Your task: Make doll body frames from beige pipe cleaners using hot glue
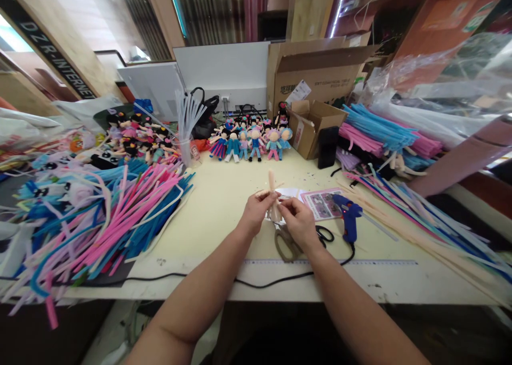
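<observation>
Over the middle of the table, my left hand [255,213] and my right hand [299,224] pinch a small beige piece of pipe cleaner [271,179] between them. One fuzzy end of it sticks up above my fingertips, and a wider pale part hangs below. My fingers hide some of its shape. Under my hands lie scissors with olive-brown handles [285,246], and a second pair with black handles [326,234] shows beside my right hand. A blue glue gun [349,216] rests to the right of that hand. Behind it lies a pink-edged printed card [322,203].
Pink, blue and white pipe cleaners [120,210] are heaped at left. More bundles [380,130] lie at right, near a pink cylinder [464,154]. Small dolls [256,141] stand at the back before cardboard boxes [316,125]. A black cord [264,286] crosses the front edge.
</observation>
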Available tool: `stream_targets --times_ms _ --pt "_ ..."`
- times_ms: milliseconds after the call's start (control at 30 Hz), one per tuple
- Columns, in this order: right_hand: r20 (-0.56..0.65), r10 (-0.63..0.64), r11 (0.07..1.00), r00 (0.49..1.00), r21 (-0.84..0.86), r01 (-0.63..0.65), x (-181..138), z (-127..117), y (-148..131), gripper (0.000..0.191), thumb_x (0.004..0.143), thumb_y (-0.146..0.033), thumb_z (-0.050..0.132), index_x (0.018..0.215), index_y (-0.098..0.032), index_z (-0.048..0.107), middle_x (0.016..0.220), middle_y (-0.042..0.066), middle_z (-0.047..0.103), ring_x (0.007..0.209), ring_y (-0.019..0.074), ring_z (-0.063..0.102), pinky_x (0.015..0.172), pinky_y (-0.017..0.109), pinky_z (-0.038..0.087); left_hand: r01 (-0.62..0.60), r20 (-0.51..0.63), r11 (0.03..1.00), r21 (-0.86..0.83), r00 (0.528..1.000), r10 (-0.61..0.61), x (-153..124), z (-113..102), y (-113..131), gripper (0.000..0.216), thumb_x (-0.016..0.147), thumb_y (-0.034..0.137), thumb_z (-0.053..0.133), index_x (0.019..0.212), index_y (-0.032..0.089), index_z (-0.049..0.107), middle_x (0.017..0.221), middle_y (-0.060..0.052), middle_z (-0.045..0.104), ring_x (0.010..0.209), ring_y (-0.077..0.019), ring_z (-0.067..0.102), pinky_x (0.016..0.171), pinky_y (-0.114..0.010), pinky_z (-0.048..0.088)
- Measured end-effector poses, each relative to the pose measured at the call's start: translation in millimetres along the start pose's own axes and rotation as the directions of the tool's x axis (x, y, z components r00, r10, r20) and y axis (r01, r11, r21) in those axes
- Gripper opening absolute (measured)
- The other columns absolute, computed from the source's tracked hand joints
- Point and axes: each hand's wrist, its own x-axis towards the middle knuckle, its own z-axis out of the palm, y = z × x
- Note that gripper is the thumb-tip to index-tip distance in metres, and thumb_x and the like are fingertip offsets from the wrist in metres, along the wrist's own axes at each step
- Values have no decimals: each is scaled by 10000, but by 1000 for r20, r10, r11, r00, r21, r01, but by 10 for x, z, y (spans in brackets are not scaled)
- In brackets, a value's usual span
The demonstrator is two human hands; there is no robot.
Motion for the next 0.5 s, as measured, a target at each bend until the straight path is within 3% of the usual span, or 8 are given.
stream_targets --times_ms 233,500 --pt "-12 3 995 1000 99 -2 -4 -5 -35 139 777 -310 582 718 -186 564 645 -22 549 574 117 470 539 241 381 101 -39 991 -93 994 -105 20 -3 -24 344 494 373 805 703 119 705 576 -5 621 518 -85 504 519 -218 364" --pt "-42 -106 994 993 21 107 -38 -8 -65 119 807 -291 557 739 -194 572 717 5 573 646 140 526 618 271 423 150 -18 978 -142 988 -154 3 9 -23 338 496 379 801 685 124 684 555 -6 615 479 -89 503 490 -226 362"
